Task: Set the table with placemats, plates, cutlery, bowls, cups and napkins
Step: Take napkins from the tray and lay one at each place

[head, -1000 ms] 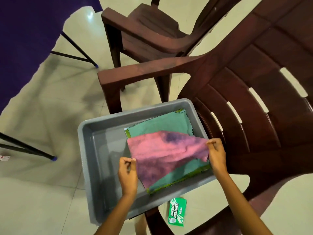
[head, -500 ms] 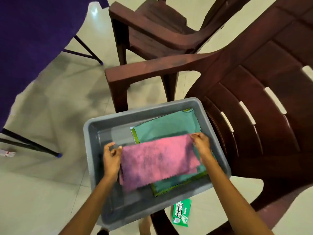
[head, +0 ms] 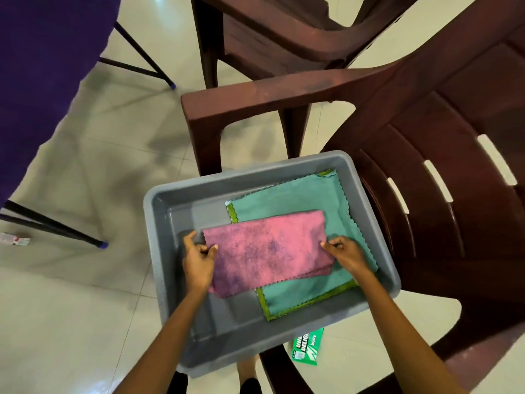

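Note:
A grey plastic tub [head: 162, 237] rests on the seat of a dark red plastic chair [head: 426, 172]. Inside it lies a teal cloth with a green zigzag edge [head: 287, 194]. On top of that cloth is a folded pink cloth [head: 267, 248]. My left hand [head: 197, 260] pinches the pink cloth's left edge. My right hand [head: 345, 254] pinches its right edge. The pink cloth is held flat, folded in half, low over the tub.
A second dark red chair [head: 270, 32] stands behind. A table with a purple cover [head: 42, 66] and black legs fills the upper left. A green packet [head: 308, 348] lies on the tiled floor under the tub. A small wrapper [head: 14, 239] lies at the far left.
The pink cloth went from spread out and lifted to folded in half. Both hands came closer together and lowered it onto the teal cloth.

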### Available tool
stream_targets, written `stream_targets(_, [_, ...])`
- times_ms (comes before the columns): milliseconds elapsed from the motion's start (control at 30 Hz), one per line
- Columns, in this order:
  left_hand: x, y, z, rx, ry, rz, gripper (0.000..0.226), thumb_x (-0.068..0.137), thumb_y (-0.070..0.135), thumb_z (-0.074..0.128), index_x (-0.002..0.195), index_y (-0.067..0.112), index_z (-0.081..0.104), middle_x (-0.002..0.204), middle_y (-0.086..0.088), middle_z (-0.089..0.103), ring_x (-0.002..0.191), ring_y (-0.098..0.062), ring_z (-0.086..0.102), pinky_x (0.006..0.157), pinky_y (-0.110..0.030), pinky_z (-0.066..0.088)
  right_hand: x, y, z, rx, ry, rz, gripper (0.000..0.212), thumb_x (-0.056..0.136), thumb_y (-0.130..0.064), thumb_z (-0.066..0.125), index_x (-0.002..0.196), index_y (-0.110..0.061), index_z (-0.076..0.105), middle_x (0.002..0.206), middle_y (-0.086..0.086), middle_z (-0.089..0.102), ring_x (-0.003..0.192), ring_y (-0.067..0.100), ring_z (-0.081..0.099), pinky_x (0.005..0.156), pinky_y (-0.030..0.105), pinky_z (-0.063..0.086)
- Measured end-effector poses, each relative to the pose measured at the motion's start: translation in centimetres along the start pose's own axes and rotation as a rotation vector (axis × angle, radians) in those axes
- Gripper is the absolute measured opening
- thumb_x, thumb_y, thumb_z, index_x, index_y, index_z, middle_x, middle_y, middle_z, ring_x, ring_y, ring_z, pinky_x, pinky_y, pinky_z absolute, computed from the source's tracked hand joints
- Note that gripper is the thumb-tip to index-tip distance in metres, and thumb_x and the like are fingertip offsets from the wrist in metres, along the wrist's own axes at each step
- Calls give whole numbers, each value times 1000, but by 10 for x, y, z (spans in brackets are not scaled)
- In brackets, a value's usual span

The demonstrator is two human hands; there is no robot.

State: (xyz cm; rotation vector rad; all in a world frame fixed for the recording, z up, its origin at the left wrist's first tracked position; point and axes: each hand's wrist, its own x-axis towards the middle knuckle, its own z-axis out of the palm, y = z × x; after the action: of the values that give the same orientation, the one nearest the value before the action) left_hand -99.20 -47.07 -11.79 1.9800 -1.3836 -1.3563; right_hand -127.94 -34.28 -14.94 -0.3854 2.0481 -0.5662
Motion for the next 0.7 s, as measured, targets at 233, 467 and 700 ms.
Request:
stream_targets(233, [26, 11, 0, 54, -45, 101, 52, 94, 5, 52, 141, 9, 30, 97, -17, 59, 95, -30, 59, 86, -42, 47, -7, -9, -6, -5, -120, 76, 23, 87, -18, 65, 70, -13, 51, 79, 10, 57, 74, 21, 53, 70, 36, 45])
stream_targets(467, [11, 2, -5, 49, -101, 72, 66, 90, 7, 59, 144, 7, 21, 99, -13, 54, 95, -26, 55, 85, -38, 44, -17, 2, 9, 117, -76, 125, 34, 82, -12, 71, 107, -9, 49, 110, 11, 60, 101, 28, 61, 89, 47, 53])
stream_targets(700, [-13, -25, -10, -43, -146, -29, 80, 83, -13, 59, 147, 13, 19, 113, -17, 52, 101, -31, 57, 83, -39, 50, -19, -1, 1, 278, -30, 180, 31, 89, 5, 57, 115, -6, 45, 91, 9, 59, 73, 18, 59, 54, 23, 55])
